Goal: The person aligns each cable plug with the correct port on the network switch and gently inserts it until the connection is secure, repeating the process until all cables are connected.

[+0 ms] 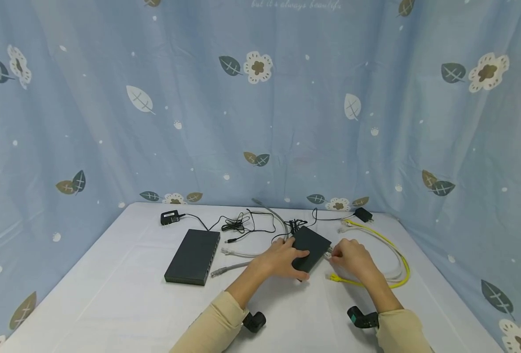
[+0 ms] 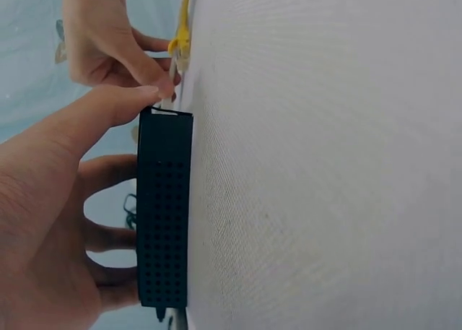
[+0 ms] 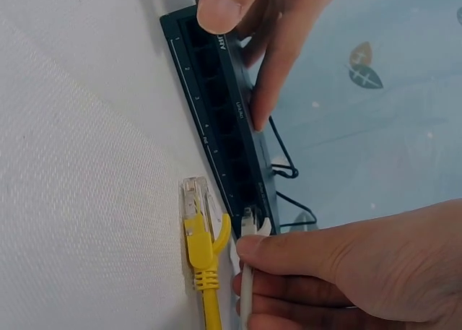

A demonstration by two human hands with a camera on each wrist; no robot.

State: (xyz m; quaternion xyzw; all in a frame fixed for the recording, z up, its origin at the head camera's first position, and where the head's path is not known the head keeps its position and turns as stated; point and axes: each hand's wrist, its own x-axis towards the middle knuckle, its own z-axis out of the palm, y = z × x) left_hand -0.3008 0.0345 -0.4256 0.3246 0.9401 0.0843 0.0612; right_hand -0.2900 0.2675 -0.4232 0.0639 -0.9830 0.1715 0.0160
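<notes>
A small black network switch [image 1: 310,241] lies on the table, its row of ports [image 3: 216,113] facing right. My left hand [image 1: 280,261] holds it, the thumb [image 3: 219,12] at the front corner by the ports and the fingers over the top. My right hand [image 3: 317,268] pinches a white network cable [image 3: 247,290] just behind its clear plug [image 3: 247,220]. That plug is at the end port; how deep it sits cannot be told. Beside it lies a yellow network cable [image 3: 203,247], its clear plug untouched.
A larger black switch [image 1: 193,257] lies to the left. Two power adapters [image 1: 169,217] with black cords stand at the back. Grey network cables [image 1: 230,268] run between the switches. At the right, the yellow cable curves beside a white cable [image 1: 392,247]. A patterned curtain [image 1: 260,113] hangs behind.
</notes>
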